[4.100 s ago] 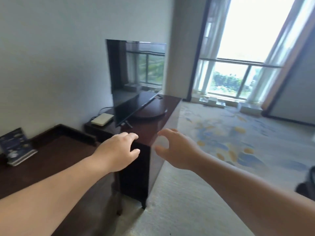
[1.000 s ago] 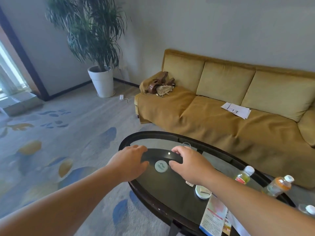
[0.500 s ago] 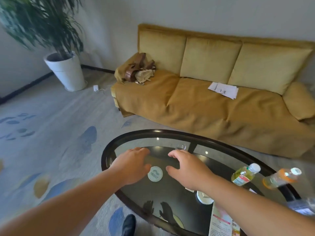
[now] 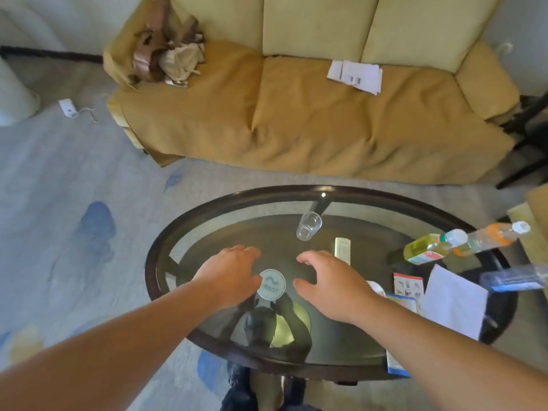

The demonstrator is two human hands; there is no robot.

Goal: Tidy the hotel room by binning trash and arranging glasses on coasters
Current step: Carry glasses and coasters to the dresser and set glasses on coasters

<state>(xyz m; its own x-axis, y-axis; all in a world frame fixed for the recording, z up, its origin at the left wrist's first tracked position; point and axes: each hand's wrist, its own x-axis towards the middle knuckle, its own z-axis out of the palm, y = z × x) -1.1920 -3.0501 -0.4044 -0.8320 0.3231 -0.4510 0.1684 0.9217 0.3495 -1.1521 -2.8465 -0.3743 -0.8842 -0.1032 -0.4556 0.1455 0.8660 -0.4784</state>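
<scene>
Viewpoint has tipped steeper over the surface (image 4: 150, 268). Left hand (image 4: 228, 277) and right hand (image 4: 329, 283) are loosely spread, holding nothing, flanking the flat coaster (image 4: 271, 284). Glass (image 4: 309, 226) stands upright, mouth up, beyond the right hand, off the coaster.

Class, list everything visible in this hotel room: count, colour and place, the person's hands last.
table: one, dark oval, before the sofa
glass: one, clear, table's far side
coaster: one, white, between the hands
remote: one, white, right of glass
yellow bottle: one, table's right end
orange bottle: one, beside it
paper sheet: one, white, table's right side
sofa: one, mustard, behind table
bag: one, brown, sofa's left end
left hand: open, above table
right hand: open, above table
</scene>
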